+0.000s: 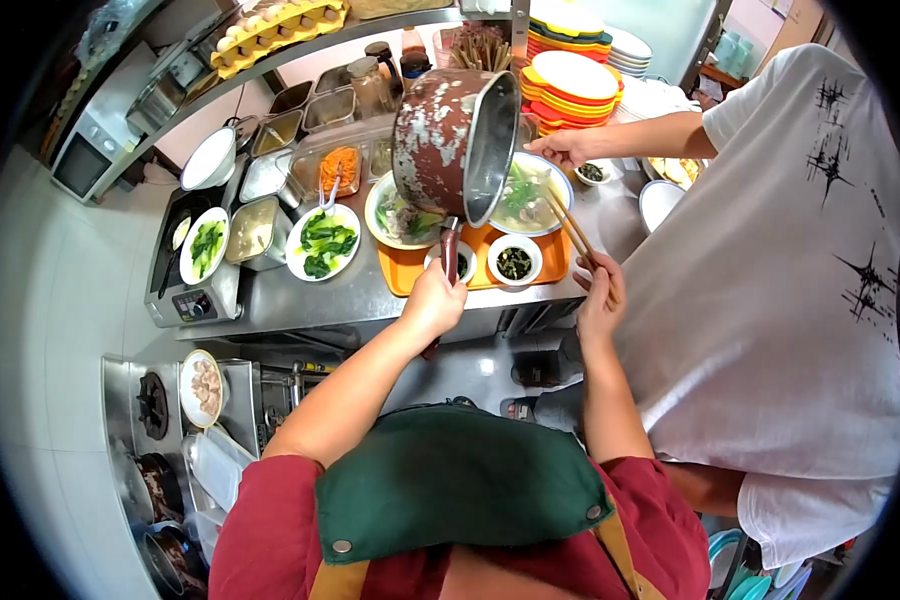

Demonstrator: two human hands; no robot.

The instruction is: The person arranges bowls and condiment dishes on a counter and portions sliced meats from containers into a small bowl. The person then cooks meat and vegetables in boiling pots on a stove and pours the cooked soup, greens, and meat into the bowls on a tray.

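My left hand [436, 303] is closed round the brown handle of a worn reddish-brown saucepan [432, 140]. The saucepan is tipped on its side above the tray, its dark mouth facing right. Between the fingers of my right hand [600, 298] is a pair of chopsticks [570, 222], their tips at the right soup bowl [560, 180], which holds broth and greens. Partly behind the saucepan, the left soup bowl [378, 232] contains meat and broth. Both stand on an orange tray [398, 278] with a small bowl of dark greens [514, 263]; another small bowl [468, 262] is partly hidden by the handle.
At the right stands a co-worker in a white shirt [770, 300], one hand [567, 146] reaching near the right soup bowl. Plates of greens [327, 243] and metal containers [260, 232] line the counter's left. Stacked coloured plates [570, 90] rise behind. A bowl of meat [203, 388] sits lower left.
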